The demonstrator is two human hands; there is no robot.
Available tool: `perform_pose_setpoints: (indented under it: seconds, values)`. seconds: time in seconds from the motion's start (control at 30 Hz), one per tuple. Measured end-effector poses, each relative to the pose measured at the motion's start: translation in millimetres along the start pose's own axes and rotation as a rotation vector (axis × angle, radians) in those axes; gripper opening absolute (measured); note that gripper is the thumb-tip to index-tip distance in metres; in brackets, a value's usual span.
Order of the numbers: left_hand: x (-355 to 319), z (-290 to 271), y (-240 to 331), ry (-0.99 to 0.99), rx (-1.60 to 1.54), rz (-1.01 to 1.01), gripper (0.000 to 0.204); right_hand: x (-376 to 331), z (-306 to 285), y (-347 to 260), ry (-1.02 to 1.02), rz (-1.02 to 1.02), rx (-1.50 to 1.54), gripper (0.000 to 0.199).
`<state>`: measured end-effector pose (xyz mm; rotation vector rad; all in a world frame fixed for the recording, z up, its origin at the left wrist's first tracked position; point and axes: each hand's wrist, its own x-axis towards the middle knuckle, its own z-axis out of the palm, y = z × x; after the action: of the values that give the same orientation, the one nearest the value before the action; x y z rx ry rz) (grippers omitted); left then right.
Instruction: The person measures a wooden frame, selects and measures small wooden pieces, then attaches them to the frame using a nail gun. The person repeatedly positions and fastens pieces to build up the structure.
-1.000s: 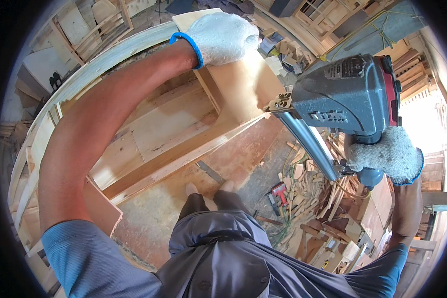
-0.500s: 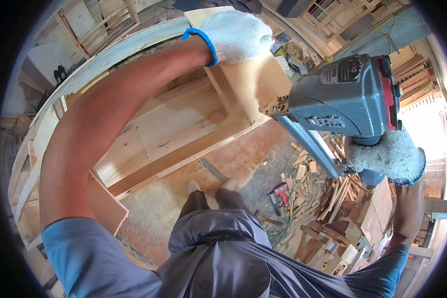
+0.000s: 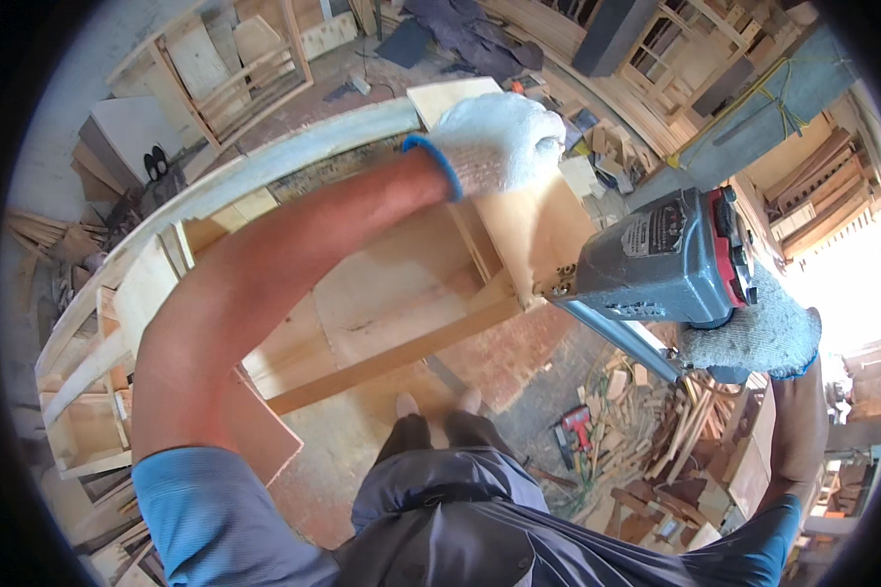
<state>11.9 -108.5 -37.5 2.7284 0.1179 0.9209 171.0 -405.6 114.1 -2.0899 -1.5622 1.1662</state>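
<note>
My right hand (image 3: 754, 333), in a knitted glove, is wrapped round the handle of a grey and red nail gun (image 3: 646, 254). The gun's nose meets the near right corner of a light wooden end panel (image 3: 538, 225), and its long magazine slants down toward my hand. My left hand (image 3: 504, 142), in a white glove with a blue cuff, is closed over the far part of that panel; some fingertips are hidden. The panel forms the right end of a long open wooden box frame (image 3: 392, 370), partly covered by my left forearm.
Wood offcuts (image 3: 675, 430) lie heaped on the floor at my right, beside a red power tool (image 3: 576, 428). A curved pale wooden frame (image 3: 294, 147) runs behind the box. A brown board (image 3: 269, 430) stands near my left elbow. Planks lean in the background.
My view has tilted up, so the scene sits lower and more of the background shows. Both hands keep their holds, and the nail gun's nose remains at the panel's corner.
</note>
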Motion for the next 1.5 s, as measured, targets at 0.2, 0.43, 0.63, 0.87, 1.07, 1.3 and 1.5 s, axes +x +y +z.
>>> perform_pose_setpoints:
  seconds: [0.2, 0.43, 0.63, 0.87, 1.07, 1.3, 1.5]
  values:
    - [-4, -78, -26, -0.115, 0.104, -0.442, 0.047, 8, -38, 26, 0.121, -0.031, 0.212, 0.050]
    - [-52, -85, -80, -0.427, 0.167, -0.561, 0.053, 92, -81, -1, 0.242, -0.253, -0.048, 0.038]
    - [-39, -81, -39, -0.257, 0.029, -0.700, 0.038, 166, -92, -10, 0.156, -0.253, 0.186, 0.024]
    - [-55, -65, -58, -0.004, 0.025, -0.491, 0.036, 191, -84, -31, 0.216, -0.159, 0.159, 0.020]
    - [-53, -71, -55, -0.035, 0.057, -0.457, 0.035, 201, -87, -32, 0.157, -0.144, 0.158, 0.022]
    - [-49, -78, -53, -0.131, -0.007, -0.444, 0.038, 200, -87, -40, 0.226, -0.161, 0.108, 0.024]
    - [-49, -77, -61, -0.174, 0.055, -0.402, 0.038, 201, -86, -48, 0.186, -0.095, -0.041, 0.029]
